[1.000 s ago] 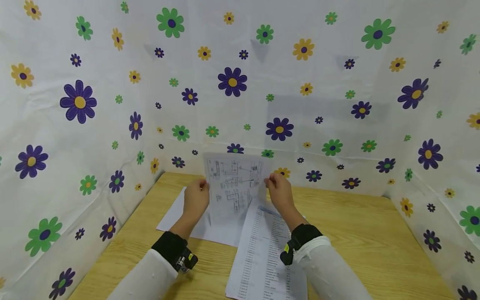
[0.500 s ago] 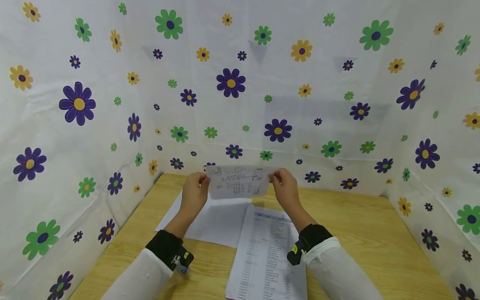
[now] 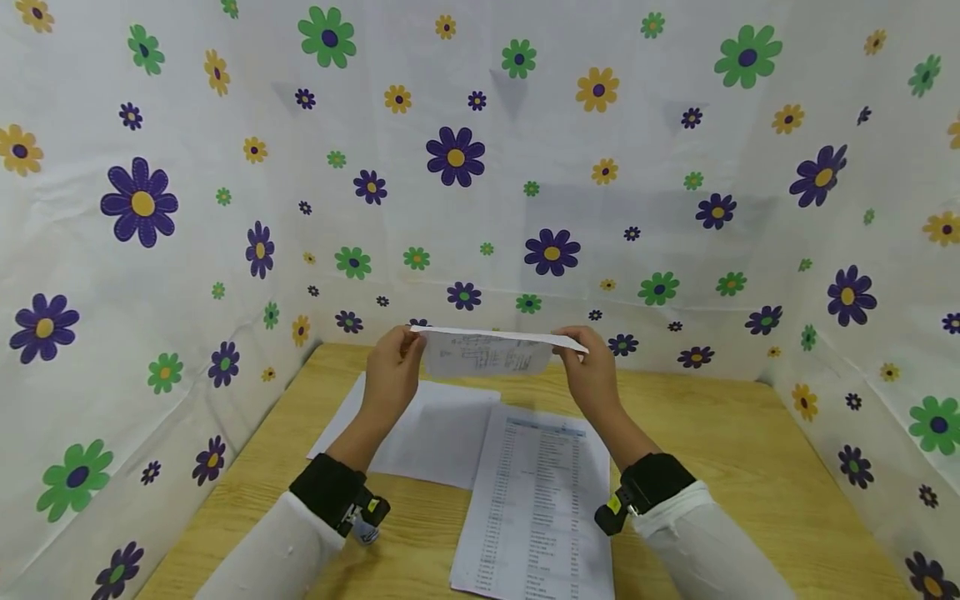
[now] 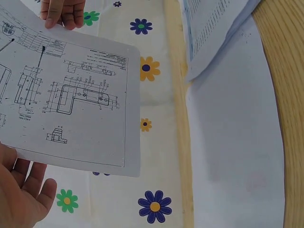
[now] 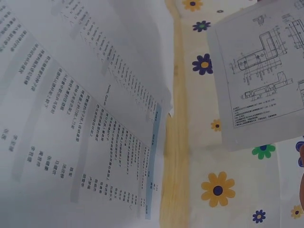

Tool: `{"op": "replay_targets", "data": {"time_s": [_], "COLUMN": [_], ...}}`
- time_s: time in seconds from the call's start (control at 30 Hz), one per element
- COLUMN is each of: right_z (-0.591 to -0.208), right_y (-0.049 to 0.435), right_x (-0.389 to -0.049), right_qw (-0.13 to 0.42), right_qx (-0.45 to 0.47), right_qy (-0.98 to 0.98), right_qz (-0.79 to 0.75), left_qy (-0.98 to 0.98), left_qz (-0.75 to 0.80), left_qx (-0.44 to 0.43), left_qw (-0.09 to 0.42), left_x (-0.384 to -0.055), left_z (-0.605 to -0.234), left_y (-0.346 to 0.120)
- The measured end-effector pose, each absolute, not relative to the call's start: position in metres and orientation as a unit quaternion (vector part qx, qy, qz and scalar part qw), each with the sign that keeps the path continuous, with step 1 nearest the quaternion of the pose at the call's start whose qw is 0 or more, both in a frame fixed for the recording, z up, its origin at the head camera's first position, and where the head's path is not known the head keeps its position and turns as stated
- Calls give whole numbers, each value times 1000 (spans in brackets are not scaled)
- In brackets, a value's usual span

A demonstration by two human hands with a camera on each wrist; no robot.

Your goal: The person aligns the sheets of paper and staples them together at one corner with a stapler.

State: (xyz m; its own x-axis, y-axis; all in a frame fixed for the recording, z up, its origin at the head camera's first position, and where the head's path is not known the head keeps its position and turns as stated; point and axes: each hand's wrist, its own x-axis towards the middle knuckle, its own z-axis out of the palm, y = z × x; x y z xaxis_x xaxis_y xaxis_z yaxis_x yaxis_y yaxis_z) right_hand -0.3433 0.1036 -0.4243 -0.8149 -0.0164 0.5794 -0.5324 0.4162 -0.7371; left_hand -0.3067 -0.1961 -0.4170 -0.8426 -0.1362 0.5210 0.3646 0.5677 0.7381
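A sheet of paper (image 3: 487, 358) with line drawings is held up over the table's far part, its upper edge bent toward me as a white strip. My left hand (image 3: 390, 373) pinches its left edge between thumb and fingers. The right hand (image 3: 591, 373) pinches the opposite edge. Dimensioned part drawings show on the sheet (image 4: 90, 95) in the left wrist view, and on the same sheet (image 5: 263, 71) in the right wrist view. Below the hands lie a blank white sheet (image 3: 435, 429) on the left and a printed list (image 3: 536, 500) in table columns on the right.
The printed list overlaps the right edge of the blank sheet. Both rest on a wooden table (image 3: 712, 467). White cloth with coloured flowers (image 3: 480, 217) encloses the table at the back and both sides. A black strap with a small camera (image 3: 330, 492) is on the left wrist.
The drawing sheet, upright earlier with its lower end hanging over the papers, has tipped and been raised off them. Its top edge now bends toward me. The right hand has shifted slightly right.
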Motion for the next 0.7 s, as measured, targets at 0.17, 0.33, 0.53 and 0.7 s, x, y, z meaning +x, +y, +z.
{"op": "replay_targets", "data": {"time_s": [0.17,0.33,0.53,0.7], "right_z": [-419,-415,-418,-415], "right_y": [112,122,131,141], "right_x": [-329,-314,-300,-286], "right_qw": [248,259,253,230], "right_qx": [175,179,163,142], "right_qy": [-782,-769,-758,-756], "right_qz": [544,557,578,597], "left_qy": [-836,-822,-813,-810], "left_qz": [-468,-494,-512,-521], "left_qx": [-83,-97,-109,-122], "left_qw": [274,267,257,241], "left_x": [-300,-291,-280,-272], "left_z": [-409,-402,-399,-398], "left_y": [-191,-184,-176,-170]}}
